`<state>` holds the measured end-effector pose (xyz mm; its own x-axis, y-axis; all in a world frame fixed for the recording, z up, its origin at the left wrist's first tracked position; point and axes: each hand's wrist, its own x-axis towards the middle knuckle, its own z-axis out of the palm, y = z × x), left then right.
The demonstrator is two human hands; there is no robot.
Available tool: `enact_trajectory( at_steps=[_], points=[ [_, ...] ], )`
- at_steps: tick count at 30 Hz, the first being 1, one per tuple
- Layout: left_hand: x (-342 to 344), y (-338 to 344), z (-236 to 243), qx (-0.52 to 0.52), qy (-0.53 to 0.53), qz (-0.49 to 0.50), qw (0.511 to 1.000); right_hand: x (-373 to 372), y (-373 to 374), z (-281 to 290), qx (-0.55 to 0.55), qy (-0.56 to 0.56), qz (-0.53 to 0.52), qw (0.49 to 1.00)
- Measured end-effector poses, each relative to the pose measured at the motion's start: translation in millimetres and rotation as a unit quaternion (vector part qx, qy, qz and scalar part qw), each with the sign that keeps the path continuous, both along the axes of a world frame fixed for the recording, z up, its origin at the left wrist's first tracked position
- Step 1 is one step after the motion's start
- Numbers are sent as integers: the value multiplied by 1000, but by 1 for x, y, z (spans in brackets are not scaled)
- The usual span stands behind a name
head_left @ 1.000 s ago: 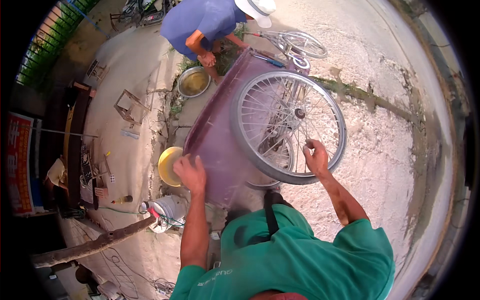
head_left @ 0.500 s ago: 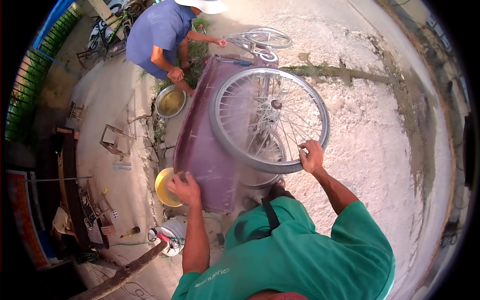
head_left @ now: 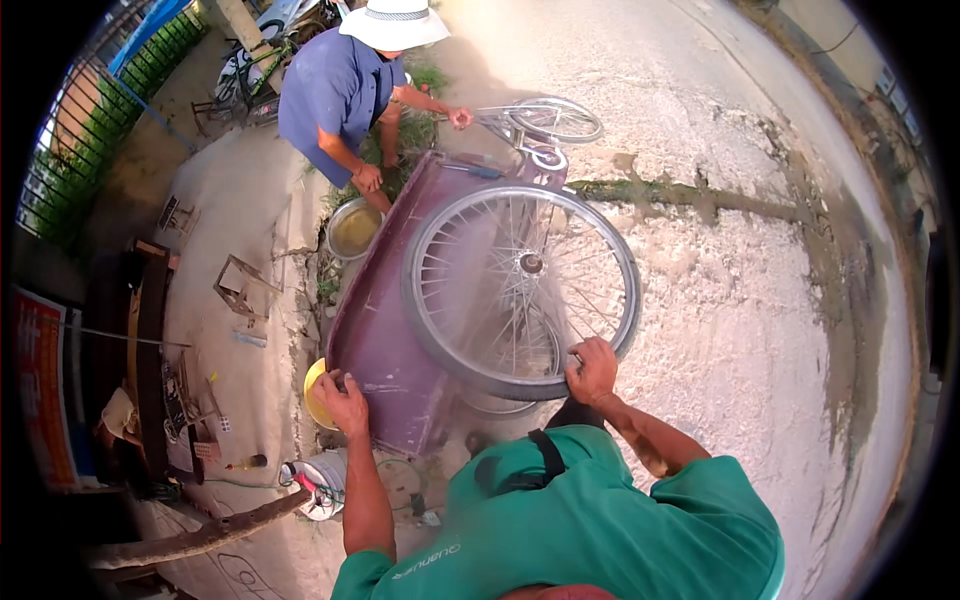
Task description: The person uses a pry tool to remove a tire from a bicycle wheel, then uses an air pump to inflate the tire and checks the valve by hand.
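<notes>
A purple cargo cart (head_left: 400,345) is tipped on its side in front of me, with a large spoked wheel (head_left: 420,310) uppermost over it. My right hand (head_left: 592,370) is closed on the tyre at the wheel's near right edge, thumb on top. My left hand (head_left: 343,402) is at the cart's near left edge, its fingers curled over the border. Behind it a yellow basin (head_left: 315,392) is partly hidden. Below the upper wheel, part of a second wheel (head_left: 553,345) shows through the spokes.
Across the cart, a person in a blue shirt (head_left: 335,95) and white hat bends over, one hand near the cart's metal front frame and wheel (head_left: 560,120). A metal basin of murky water (head_left: 354,230) lies left. A white bucket (head_left: 325,480), wooden pole (head_left: 215,538) and small stool frame (head_left: 243,290) stand nearby.
My view has tilted, so the cart, wheel and hands sit lower in it. Both hands keep their places at wheel and cart edge. More of the other person's hat shows.
</notes>
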<state>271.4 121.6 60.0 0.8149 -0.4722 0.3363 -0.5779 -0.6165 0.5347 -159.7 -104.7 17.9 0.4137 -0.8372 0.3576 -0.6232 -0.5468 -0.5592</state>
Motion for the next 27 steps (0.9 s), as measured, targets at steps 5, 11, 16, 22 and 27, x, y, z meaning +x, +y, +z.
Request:
enact_trajectory(
  at_steps=[5,11,16,22,27],
  points=[
    [-94,-48,6,-20,-44,-58,997,-40,-42,-26,-15,-32,82,996],
    [-236,-88,-10,81,48,-3,996,-91,-121,-71,175,106,288,935],
    [-216,-152,-8,135,28,86,987,-87,-107,-26,67,31,200,977],
    [-207,-175,-6,101,17,67,993,-91,-121,-50,110,52,210,970],
    [-196,-179,-13,85,-16,68,994,-68,-174,-9,324,-21,161,932]
  ],
)
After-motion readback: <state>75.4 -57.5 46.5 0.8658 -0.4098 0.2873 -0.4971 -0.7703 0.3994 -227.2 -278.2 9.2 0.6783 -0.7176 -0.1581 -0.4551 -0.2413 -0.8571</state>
